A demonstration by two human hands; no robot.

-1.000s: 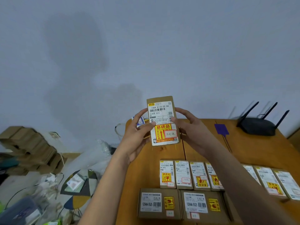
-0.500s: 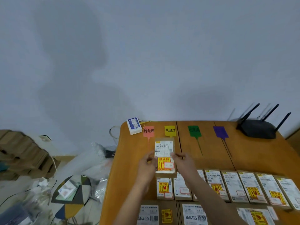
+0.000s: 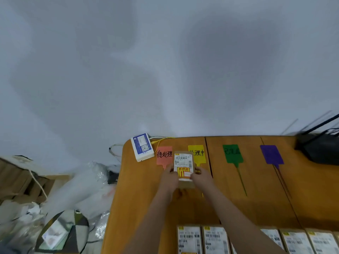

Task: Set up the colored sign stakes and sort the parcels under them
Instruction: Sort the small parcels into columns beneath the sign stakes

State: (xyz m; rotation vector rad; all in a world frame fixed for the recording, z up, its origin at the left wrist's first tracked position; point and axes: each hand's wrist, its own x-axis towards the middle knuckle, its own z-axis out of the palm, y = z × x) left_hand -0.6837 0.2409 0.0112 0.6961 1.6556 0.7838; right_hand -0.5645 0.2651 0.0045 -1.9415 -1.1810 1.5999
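Four sign stakes lie flat along the far side of the wooden table [image 3: 139, 198]: a red stake [image 3: 163, 155], a yellow stake [image 3: 197, 153], a green stake [image 3: 232, 153] and a purple stake [image 3: 271, 154]. A small brown parcel [image 3: 183, 165] with a white label and a yellow sticker sits between the red and yellow signs, overlapping both. My left hand [image 3: 169, 178] grips its left edge and my right hand [image 3: 201, 176] grips its right edge. Whether the parcel rests on the table I cannot tell. A row of several labelled parcels [image 3: 214, 239] lies along the near edge.
A white box with a blue label [image 3: 142, 147] sits at the table's far left corner, with a yellow cable beside it. A black router [image 3: 321, 149] stands at the far right. Left of the table, the floor holds cardboard [image 3: 20, 178], plastic bags [image 3: 80, 187] and clutter.
Both hands have carried the parcel away from me, from mid-air near my face to the far side of the table between the red and yellow signs. My view has tilted upward.
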